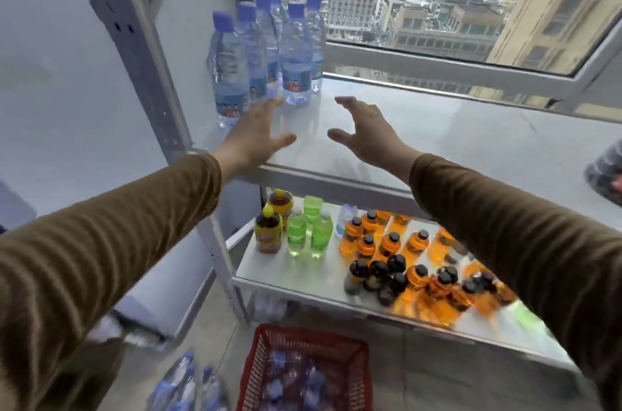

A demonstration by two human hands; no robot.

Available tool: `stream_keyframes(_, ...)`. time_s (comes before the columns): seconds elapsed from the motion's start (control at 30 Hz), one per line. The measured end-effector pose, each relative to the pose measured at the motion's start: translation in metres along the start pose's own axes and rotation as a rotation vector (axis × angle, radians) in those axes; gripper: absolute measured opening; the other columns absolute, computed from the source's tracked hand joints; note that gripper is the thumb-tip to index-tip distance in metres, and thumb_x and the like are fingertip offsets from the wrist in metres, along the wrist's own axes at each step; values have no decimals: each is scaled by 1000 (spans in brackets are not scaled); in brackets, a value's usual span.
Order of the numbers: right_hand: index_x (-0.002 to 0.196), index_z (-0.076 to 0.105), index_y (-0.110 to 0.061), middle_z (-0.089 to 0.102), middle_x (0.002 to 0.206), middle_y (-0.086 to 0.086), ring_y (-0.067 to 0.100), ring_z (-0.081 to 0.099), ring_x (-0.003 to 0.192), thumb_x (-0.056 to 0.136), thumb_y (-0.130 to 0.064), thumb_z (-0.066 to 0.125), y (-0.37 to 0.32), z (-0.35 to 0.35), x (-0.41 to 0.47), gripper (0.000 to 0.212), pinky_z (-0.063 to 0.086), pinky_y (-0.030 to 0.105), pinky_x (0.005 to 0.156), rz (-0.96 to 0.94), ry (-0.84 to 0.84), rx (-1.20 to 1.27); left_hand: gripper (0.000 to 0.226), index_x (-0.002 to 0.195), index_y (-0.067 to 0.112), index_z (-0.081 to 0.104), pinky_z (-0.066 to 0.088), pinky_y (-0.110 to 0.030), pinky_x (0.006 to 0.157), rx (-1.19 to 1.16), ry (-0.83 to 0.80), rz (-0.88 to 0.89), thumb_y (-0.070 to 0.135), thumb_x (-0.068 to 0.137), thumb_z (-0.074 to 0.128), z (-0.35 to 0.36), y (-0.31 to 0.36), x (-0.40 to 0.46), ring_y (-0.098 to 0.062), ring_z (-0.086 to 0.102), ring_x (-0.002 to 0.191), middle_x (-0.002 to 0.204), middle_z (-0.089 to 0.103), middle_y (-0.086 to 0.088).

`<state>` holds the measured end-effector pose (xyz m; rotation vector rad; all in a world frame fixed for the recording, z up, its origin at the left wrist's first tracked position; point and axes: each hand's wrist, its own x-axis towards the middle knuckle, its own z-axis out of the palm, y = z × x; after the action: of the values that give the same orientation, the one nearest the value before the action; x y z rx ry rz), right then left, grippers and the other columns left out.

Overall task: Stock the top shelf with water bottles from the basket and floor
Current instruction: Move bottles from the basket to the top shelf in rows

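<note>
1. Left hand and right hand: both empty, fingers spread, hovering over the top shelf.
2. Left fingertips sit just beside the water bottles, probably to leave them standing square.
3. Six upright bottles, packed far-left, so the rest of the shelf stays free.
4. More in the red basket and on the floor; count unclear.

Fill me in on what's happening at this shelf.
A person is stocking the top shelf with water bottles; six stand at its back left corner. Both hands, left and right, are open and empty above the shelf. More bottles wait in the red basket and on the floor.
</note>
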<state>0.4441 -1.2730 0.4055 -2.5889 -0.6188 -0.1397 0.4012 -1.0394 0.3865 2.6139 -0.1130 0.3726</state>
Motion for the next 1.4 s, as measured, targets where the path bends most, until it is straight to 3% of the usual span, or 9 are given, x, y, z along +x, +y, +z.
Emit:
stream_keyframes(0.17,160,37,-19,49,160,8,33,36,149,100,-40,65,-24,8,-58,70,37,48,118,-47,4,-119,71,152,15,37,30,-41,117,80,-31,123,40,93,67,-13,-4,-45,-28,37,144,155,42,-10)
stream_keyframes(0.43,156,46,-19,48,160,8,35,39,150,97,-48,63,-32,35,-122,68,34,52,119,-149,93,-192,67,148,14,40,29,-46,119,115,-8,175,38,93,67,-13,-16,-119,-31,34,146,156,38,-11)
stream_keyframes(0.6,154,47,-24,39,167,7,34,30,157,97,-51,58,-34,79,-178,64,20,58,125,-137,128,-239,70,150,21,36,18,-48,123,165,-50,215,36,91,70,6,-37,-174,-32,19,151,164,22,-9)
stream_keyframes(0.87,153,46,-25,39,166,6,36,32,155,99,-46,56,-61,177,-225,59,23,63,124,-35,78,-276,70,150,21,35,22,-49,122,87,-178,273,38,91,69,45,-119,-228,-33,18,152,163,21,-9)
stream_keyframes(1.07,155,47,-22,40,166,7,36,31,153,99,-38,64,-49,298,-275,61,23,53,124,232,-100,-154,71,147,21,38,28,-54,119,57,-374,282,38,88,72,123,-188,-280,-34,24,148,160,27,-11)
stream_keyframes(1.17,155,46,-21,42,164,8,33,34,151,98,-34,67,-27,356,-297,62,32,52,121,332,-172,-119,70,148,20,41,27,-53,119,51,-488,253,38,87,72,179,-212,-307,-35,28,146,159,30,-11)
stream_keyframes(1.4,157,43,-19,42,164,9,33,37,149,101,-28,65,58,484,-336,61,36,50,123,536,-358,-7,72,151,20,38,22,-44,122,67,-734,176,38,90,71,327,-255,-353,-31,24,149,161,28,-10)
